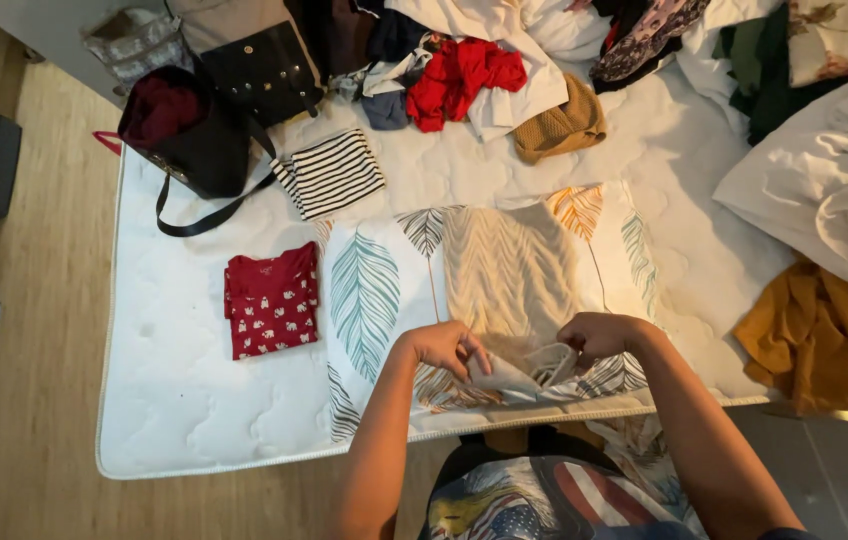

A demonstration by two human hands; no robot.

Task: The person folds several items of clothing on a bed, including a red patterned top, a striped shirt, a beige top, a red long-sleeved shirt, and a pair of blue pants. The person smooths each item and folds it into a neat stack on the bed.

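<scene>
A white cloth with large leaf prints (pixel 504 270) lies spread flat on the white mattress (pixel 174 390). My left hand (pixel 444 347) and my right hand (pixel 599 335) both pinch its near edge, which is bunched up between them close to the mattress's front border. The far part of the cloth lies smooth. A folded red top with small white prints (pixel 271 300) sits to the left of the cloth, and a folded black-and-white striped garment (pixel 331 172) lies beyond it.
A black handbag (pixel 194 125) with a long strap stands at the mattress's far left. A heap of unfolded clothes, among them a red garment (pixel 459 75) and a tan knit (pixel 559 125), fills the far side. A mustard cloth (pixel 819 335) and white bedding (pixel 824 180) lie right.
</scene>
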